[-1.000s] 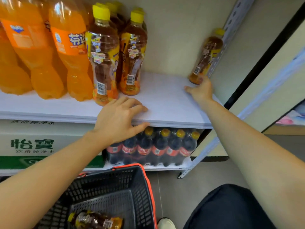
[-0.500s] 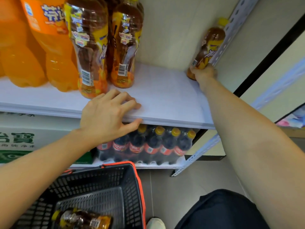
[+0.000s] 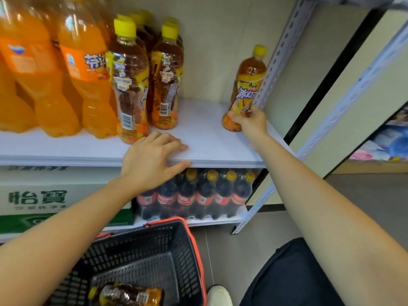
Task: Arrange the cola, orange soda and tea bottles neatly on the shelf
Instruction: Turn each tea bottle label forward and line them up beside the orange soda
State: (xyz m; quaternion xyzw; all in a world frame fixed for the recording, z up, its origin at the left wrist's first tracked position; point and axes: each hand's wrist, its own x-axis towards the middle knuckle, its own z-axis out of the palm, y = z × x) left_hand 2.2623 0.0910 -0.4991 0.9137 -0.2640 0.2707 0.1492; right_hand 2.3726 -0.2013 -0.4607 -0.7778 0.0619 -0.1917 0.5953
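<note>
My right hand [image 3: 249, 123] grips the lower part of a lone tea bottle [image 3: 248, 78] with a yellow cap, standing at the far right of the white shelf [image 3: 203, 138] against the metal upright. My left hand [image 3: 152, 161] rests flat on the shelf's front edge, fingers spread, holding nothing. Several tea bottles [image 3: 132, 85] stand in rows at the shelf's middle. Large orange soda bottles [image 3: 86, 80] fill the left. A shrink-wrapped pack of cola bottles [image 3: 194, 195] sits on the lower shelf. One more tea bottle [image 3: 128, 294] lies in the basket.
A black shopping basket [image 3: 143, 257] with an orange rim stands on the floor below my arms. A white and green water carton [image 3: 44, 195] fills the lower shelf's left. The perforated metal upright [image 3: 280, 47] bounds the shelf on the right.
My right hand went from lying on the shelf near the lone tea bottle to wrapping round its base; the bottle now stands more upright. My left hand stayed on the shelf edge.
</note>
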